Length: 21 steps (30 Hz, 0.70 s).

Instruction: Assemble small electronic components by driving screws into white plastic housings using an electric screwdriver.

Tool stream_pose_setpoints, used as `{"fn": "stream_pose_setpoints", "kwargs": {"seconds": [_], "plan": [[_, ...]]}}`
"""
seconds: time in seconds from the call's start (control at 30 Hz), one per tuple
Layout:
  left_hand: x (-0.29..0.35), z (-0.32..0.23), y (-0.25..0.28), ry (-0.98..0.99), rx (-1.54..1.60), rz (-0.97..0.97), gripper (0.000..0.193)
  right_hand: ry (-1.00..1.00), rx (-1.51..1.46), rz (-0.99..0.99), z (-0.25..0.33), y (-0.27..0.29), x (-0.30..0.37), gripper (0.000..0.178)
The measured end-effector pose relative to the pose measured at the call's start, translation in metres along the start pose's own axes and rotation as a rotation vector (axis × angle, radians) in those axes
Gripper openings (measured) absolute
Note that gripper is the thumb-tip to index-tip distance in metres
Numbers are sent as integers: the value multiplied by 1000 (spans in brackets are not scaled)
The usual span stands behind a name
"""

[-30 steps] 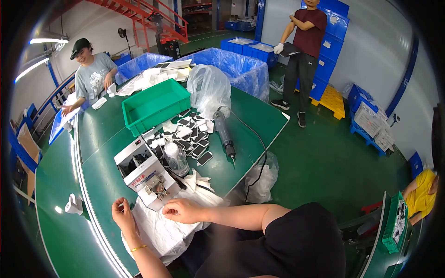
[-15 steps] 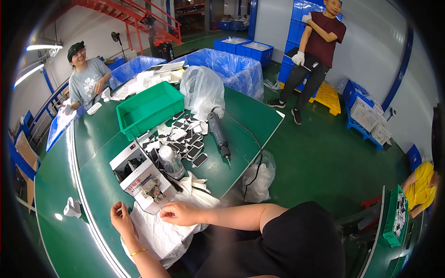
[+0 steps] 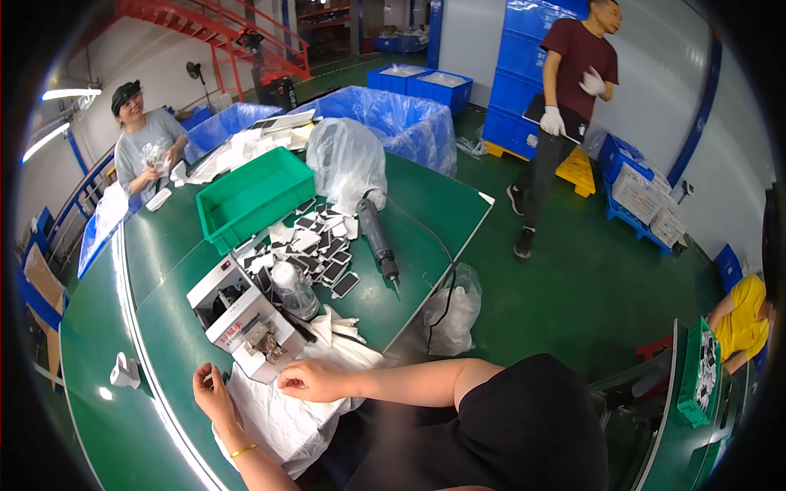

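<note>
While the co-worker in dark red (image 3: 580, 61) has dropped a gloved hand from the shoulder and the co-worker in grey (image 3: 135, 155) has brought both hands together, the wearer's own hands have hardly moved. The left hand (image 3: 214, 397) is loosely curled beside the white cloth (image 3: 278, 417); the right hand (image 3: 319, 381) has bent fingers just before the white machine (image 3: 241, 329) on the green table (image 3: 417, 180). Whether either pinches something small, I cannot tell. Work at the machine therefore seems paused, no further along
</note>
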<state>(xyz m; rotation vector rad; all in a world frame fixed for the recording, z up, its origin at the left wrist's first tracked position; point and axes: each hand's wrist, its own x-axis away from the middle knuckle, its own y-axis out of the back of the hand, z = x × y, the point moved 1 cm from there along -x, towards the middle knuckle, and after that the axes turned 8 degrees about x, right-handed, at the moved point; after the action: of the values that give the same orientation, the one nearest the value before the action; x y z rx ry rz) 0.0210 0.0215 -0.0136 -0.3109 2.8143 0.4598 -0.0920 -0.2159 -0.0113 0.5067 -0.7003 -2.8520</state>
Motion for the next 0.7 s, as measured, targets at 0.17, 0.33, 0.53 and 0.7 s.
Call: {"fn": "stream_pose_setpoints", "kwargs": {"seconds": [0.17, 0.33, 0.53, 0.7], "plan": [[-3, -1, -5, 1, 12, 23, 18, -14, 17, -45, 1, 6, 1, 21], [0, 1, -1, 29, 37, 14, 16, -8, -7, -30, 1, 2, 1, 21], [0, 0, -7, 32, 53, 15, 15, 29, 15, -53, -5, 3, 2, 20], [3, -9, -3, 36, 30, -4, 15, 41, 11, -26, -1, 4, 0, 20]]}}
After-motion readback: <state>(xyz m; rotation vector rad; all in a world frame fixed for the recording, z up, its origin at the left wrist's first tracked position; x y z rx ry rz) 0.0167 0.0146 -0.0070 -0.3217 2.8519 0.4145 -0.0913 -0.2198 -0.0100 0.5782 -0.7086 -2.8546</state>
